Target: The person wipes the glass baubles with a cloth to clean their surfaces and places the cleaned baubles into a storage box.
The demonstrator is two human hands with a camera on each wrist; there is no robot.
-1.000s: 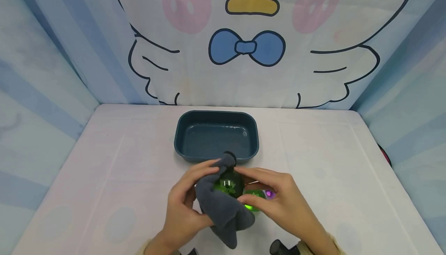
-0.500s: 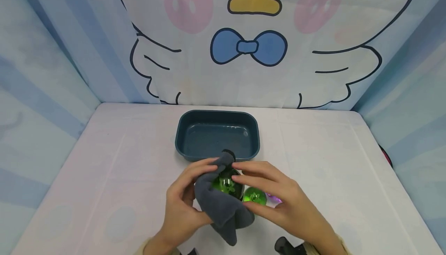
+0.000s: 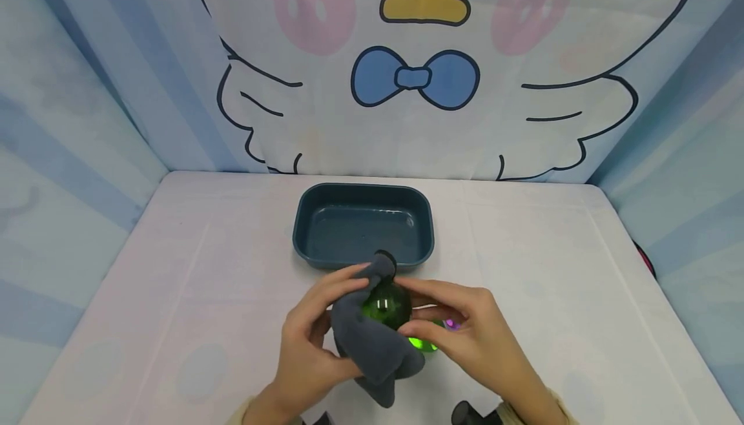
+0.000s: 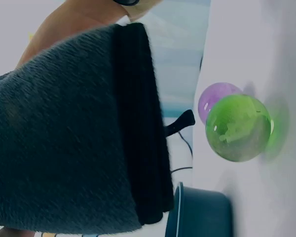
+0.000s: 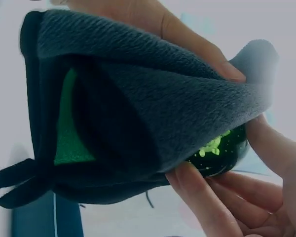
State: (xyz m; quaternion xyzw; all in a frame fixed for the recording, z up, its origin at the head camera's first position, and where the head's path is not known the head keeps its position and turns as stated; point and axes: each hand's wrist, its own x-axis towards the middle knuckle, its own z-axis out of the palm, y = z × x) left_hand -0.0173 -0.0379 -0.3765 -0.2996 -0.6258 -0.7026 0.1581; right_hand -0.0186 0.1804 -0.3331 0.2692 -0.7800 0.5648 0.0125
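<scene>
My left hand [image 3: 310, 341] grips a dark grey cloth [image 3: 374, 351] folded about a clear dark-green ball [image 3: 388, 307]. From the other side, my right hand [image 3: 471, 325] holds the ball between thumb and fingers where it shows out of the cloth. The right wrist view shows a bright green pattern inside the ball [image 5: 222, 154], most of which the cloth [image 5: 153, 103] hides. A black hem and a small loop edge the cloth. A second green ball [image 4: 239, 128] lies on the table, in front of a purple ball [image 4: 211, 101]; in the head view the right hand partly covers both.
A dark teal rectangular tub [image 3: 363, 231] stands just beyond the hands on the white-covered table [image 3: 221, 257]. Patterned curtains [image 3: 75, 154] rise at the back and both sides. Black wrist mounts [image 3: 473, 413] show by the sleeves.
Half a second ago the right fingers were spread and lifted off the ball; now they have come back round it. The ball sits slightly further right and shows more from the cloth.
</scene>
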